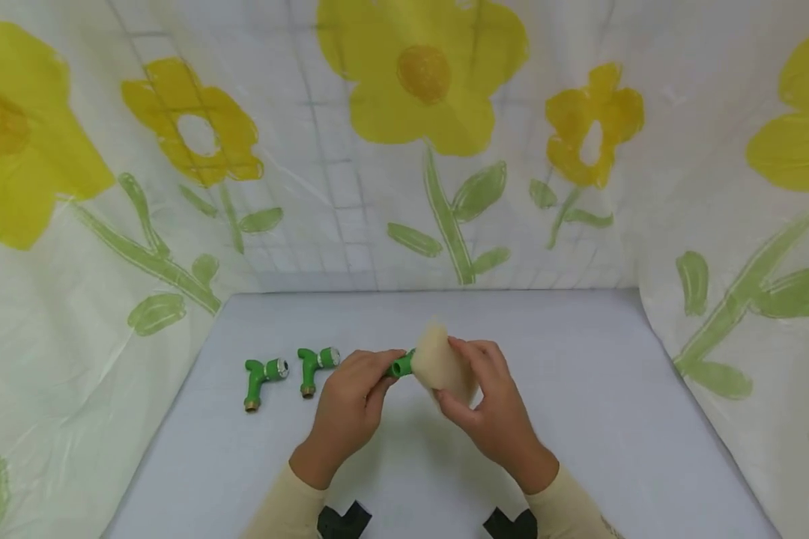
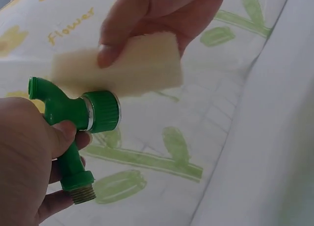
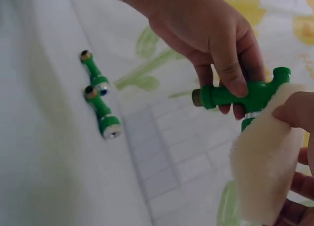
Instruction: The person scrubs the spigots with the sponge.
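My left hand (image 1: 353, 400) grips a green tap (image 2: 66, 108) by its body, thumb on one side and fingers behind. The tap has a ribbed green knob with a silver ring, a curved spout and a brass-coloured threaded end. In my right hand (image 1: 495, 404) is a cream sponge (image 3: 267, 162), pinched between thumb and fingers. The sponge lies right at the tap's knob and spout, overlapping them in the right wrist view. Both hands are above the table, close together in the head view.
Two more green taps, a left one (image 1: 259, 382) and a right one (image 1: 315, 368), lie on the white table (image 1: 580, 374) left of my hands. A white curtain (image 1: 297, 150) printed with yellow flowers hangs behind the table and along its sides.
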Demonstrator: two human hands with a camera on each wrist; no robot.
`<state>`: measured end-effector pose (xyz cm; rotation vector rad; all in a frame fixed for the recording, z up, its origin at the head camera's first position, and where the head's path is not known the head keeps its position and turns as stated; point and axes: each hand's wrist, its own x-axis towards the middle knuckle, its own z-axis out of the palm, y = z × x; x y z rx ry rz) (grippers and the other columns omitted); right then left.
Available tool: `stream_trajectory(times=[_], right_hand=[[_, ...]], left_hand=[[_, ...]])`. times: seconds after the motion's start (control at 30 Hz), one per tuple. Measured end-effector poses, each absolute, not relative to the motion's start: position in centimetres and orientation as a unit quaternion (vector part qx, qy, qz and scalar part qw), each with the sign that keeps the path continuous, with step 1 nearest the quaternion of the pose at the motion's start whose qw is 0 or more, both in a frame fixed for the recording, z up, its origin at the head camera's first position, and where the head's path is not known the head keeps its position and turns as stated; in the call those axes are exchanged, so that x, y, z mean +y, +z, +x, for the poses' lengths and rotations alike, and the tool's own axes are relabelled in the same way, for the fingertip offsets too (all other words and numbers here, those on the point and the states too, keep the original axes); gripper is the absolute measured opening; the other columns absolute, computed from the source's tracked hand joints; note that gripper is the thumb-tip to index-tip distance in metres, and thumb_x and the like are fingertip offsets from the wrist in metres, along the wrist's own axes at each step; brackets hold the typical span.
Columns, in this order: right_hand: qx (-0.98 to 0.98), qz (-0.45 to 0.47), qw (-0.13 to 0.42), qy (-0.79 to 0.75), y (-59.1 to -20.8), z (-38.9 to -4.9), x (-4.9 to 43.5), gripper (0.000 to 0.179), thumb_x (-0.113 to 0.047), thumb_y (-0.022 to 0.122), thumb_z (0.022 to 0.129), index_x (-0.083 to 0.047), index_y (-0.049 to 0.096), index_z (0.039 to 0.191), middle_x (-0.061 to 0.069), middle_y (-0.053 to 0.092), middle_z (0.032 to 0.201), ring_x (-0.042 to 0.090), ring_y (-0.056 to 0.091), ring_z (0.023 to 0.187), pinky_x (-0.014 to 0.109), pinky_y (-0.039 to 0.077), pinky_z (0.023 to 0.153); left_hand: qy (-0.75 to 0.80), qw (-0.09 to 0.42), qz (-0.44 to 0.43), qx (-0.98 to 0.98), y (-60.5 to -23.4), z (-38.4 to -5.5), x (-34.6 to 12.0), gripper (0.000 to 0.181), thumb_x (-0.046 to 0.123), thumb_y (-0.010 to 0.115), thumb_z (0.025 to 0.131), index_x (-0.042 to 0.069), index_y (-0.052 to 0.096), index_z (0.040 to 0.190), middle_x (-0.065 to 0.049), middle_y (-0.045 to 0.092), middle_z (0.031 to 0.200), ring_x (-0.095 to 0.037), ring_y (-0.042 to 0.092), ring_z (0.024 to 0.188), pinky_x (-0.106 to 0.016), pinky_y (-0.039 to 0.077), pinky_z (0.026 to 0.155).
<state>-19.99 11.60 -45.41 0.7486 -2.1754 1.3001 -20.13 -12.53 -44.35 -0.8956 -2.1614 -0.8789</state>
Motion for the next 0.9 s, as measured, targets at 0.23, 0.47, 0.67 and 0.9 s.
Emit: stream_trajectory(times=[0.23,0.47,0.67,0.9], right_hand=[[-0.779,0.254,0.303,0.487,-45.4,-19.7,10.9,0.07,-0.006,0.085,0.086,-0.004,0.06,0.152,0.015,0.057,0.132,0.031,0.057,0.121,0.053,0.057,0.086],[-0.794,0.238,0.319,0.46,-46.7,-19.2,9.8,0.07,-0.007,0.086,0.083,0.002,0.055,0.145,0.017,0.055,0.129,0.03,0.055,0.118,0.049,0.058,0.087],[-0.756,0.277,0.384,0.452,-46.2,-19.5,9.9,0.06,-0.009,0.08,0.09,0.004,0.054,0.143,0.023,0.054,0.129,0.04,0.053,0.117,0.041,0.05,0.097],[-0.751,0.303,0.419,0.411,-46.6,-20.0,10.7,0.049,-0.037,0.063,0.111,0.005,0.055,0.135,0.024,0.055,0.125,0.039,0.054,0.113,0.03,0.046,0.1]], left_hand=[[-0.339,0.299,-0.35,-0.82,-45.1,-19.9,-11.8,0.041,-0.006,0.082,0.093,0.001,0.073,0.133,-0.007,0.077,0.118,-0.022,0.072,0.105,-0.035,0.062,0.085],[-0.552,0.207,-0.218,-0.778,-44.8,-19.3,-11.1,0.028,-0.004,0.079,0.098,0.002,0.077,0.125,-0.004,0.078,0.113,-0.022,0.075,0.097,-0.032,0.064,0.081],[-0.722,0.023,-0.128,-0.68,-44.4,-18.7,-10.8,0.025,0.002,0.078,0.101,-0.006,0.075,0.124,-0.015,0.077,0.117,-0.031,0.077,0.106,-0.043,0.062,0.094],[-0.779,-0.013,-0.117,-0.616,-43.8,-18.6,-11.2,0.03,-0.002,0.074,0.1,-0.018,0.069,0.125,-0.014,0.078,0.11,-0.022,0.078,0.096,-0.043,0.064,0.088]])
